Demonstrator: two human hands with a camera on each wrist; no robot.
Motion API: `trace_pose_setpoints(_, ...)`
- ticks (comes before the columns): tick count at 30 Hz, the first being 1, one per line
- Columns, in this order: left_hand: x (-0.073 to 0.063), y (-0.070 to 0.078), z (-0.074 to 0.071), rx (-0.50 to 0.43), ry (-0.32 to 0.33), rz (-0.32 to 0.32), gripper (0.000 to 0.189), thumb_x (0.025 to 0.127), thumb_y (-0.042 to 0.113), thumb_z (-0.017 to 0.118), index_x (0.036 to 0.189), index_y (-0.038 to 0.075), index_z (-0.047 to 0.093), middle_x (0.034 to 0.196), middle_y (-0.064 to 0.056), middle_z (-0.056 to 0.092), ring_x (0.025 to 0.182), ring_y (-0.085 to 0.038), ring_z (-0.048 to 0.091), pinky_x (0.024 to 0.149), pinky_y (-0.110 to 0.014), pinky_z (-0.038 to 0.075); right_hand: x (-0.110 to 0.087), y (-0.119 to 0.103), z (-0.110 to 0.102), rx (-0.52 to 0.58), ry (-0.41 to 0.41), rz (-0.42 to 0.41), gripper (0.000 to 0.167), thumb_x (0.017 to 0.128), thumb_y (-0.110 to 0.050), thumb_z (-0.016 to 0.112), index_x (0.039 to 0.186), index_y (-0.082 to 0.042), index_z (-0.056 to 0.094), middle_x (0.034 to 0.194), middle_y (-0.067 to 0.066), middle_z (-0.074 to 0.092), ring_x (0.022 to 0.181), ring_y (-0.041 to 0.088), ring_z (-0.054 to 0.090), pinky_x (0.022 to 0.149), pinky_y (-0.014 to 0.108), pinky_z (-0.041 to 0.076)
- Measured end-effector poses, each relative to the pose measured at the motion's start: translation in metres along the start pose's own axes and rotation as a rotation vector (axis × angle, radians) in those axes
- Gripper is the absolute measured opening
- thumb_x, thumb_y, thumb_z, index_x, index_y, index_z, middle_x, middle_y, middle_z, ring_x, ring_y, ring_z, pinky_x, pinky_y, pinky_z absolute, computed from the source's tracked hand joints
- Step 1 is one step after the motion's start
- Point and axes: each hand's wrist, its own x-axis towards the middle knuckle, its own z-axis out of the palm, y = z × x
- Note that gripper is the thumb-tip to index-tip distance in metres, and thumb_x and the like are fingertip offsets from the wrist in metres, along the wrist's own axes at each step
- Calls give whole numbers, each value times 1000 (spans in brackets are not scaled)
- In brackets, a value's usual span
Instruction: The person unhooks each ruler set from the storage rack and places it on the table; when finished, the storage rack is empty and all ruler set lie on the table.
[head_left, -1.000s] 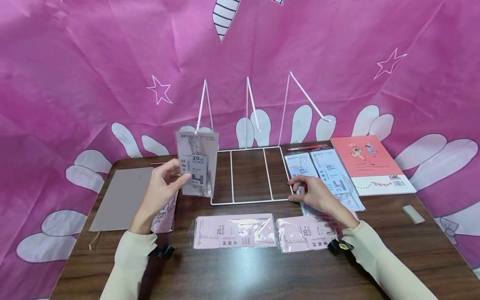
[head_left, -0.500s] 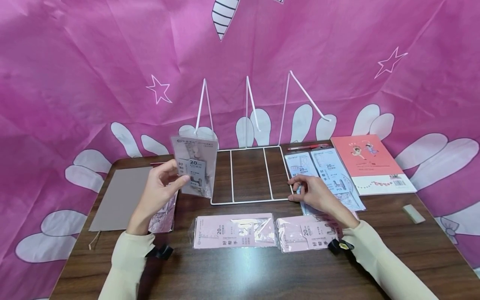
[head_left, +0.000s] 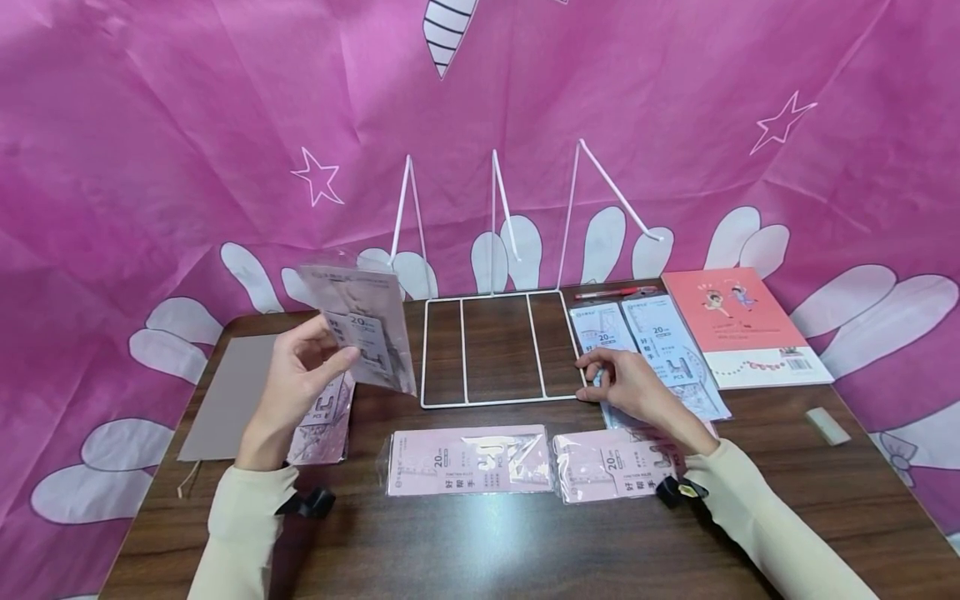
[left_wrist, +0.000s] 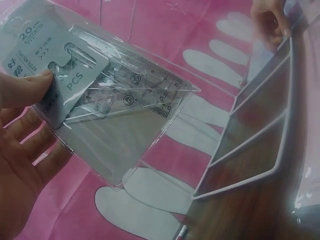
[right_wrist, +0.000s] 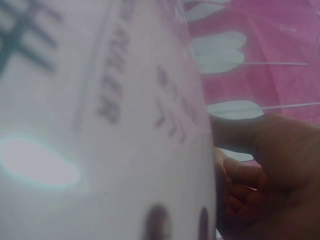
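Note:
My left hand (head_left: 288, 387) pinches a grey ruler set in a clear plastic packet (head_left: 360, 321), tilted in the air left of the white wire rack (head_left: 467, 358). In the left wrist view the thumb presses the packet's card and the transparent rulers (left_wrist: 150, 82) show through the plastic. With thumb and fingertips my right hand (head_left: 630, 385) grips the rack's front right corner. The rack's bottom frame lies on the table, and its bent dividers stand up at the back. In the right wrist view a blurred pink packet (right_wrist: 125, 130) fills the left side and partly hides the hand.
Two pink ruler packets (head_left: 468, 461) lie in front of the rack, another pink packet (head_left: 322, 429) under the left hand. Blue ruler packets (head_left: 663, 342), a red pen (head_left: 617, 293), a red-covered book (head_left: 738, 321) and an eraser (head_left: 828, 427) lie right. A grey notebook (head_left: 225, 408) lies left.
My left hand has moved left and slightly down with the grey ruler packet, which has tilted and come away from the rack's left side. My right hand stays at the rack corner.

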Motion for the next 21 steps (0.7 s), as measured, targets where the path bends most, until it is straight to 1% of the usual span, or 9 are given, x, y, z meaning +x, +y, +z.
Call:
trace_pose_setpoints(2, 0, 1, -2, -12, 23, -10, 30, 89, -21, 63, 114, -6, 71, 94, -3, 76, 84, -10, 70, 72, -21, 55, 0, 0, 0, -4, 0, 3, 42, 77, -10, 92, 114, -5, 74, 87, 2, 68, 61, 8, 50, 58, 24, 43)
trace_pose_setpoints(3, -1, 1, -4, -24, 35, -12, 31, 89, -21, 63, 116, -7, 71, 96, -4, 77, 86, -12, 72, 74, -23, 56, 0, 0, 0, -6, 2, 4, 42, 78, -10, 92, 115, -5, 74, 87, 1, 68, 60, 8, 49, 57, 25, 43)
trace_pose_setpoints(7, 0, 0, -9, -65, 82, -4, 33, 89, -23, 60, 117, -9, 70, 96, -5, 77, 86, -12, 73, 75, -23, 57, -1, 1, 0, -9, 8, -5, 41, 78, -11, 92, 114, -4, 74, 87, 1, 68, 58, 7, 47, 55, 25, 41)
trace_pose_setpoints(11, 1, -5, -15, -117, 118, 1, 39, 90, -25, 55, 122, -7, 69, 101, -7, 78, 90, -13, 75, 78, -23, 57, -1, 1, 0, -5, 17, -18, 40, 78, -11, 92, 113, -4, 74, 86, 2, 68, 57, 7, 46, 54, 24, 40)
trace_pose_setpoints(14, 1, -10, -20, -143, 133, -9, 41, 92, -25, 54, 127, -8, 67, 105, -9, 78, 93, -15, 76, 80, -24, 59, -1, 2, 0, 0, 21, -21, 40, 77, -10, 92, 112, -4, 74, 86, 2, 68, 59, 7, 47, 55, 24, 40)
trace_pose_setpoints(16, 0, -13, -22, -150, 138, -33, 41, 92, -24, 54, 129, -9, 66, 107, -11, 78, 95, -17, 77, 81, -26, 60, -1, 2, 1, -3, 23, -24, 40, 77, -10, 93, 112, -4, 74, 85, 2, 68, 60, 7, 48, 56, 24, 41)
trace_pose_setpoints(21, -1, -26, -29, -110, 149, -134, 39, 93, -22, 58, 126, -3, 68, 105, -7, 79, 94, -16, 78, 78, -26, 61, -1, 2, 0, -7, 22, -30, 41, 77, -11, 93, 112, -4, 74, 86, 2, 68, 59, 7, 48, 56, 24, 40)
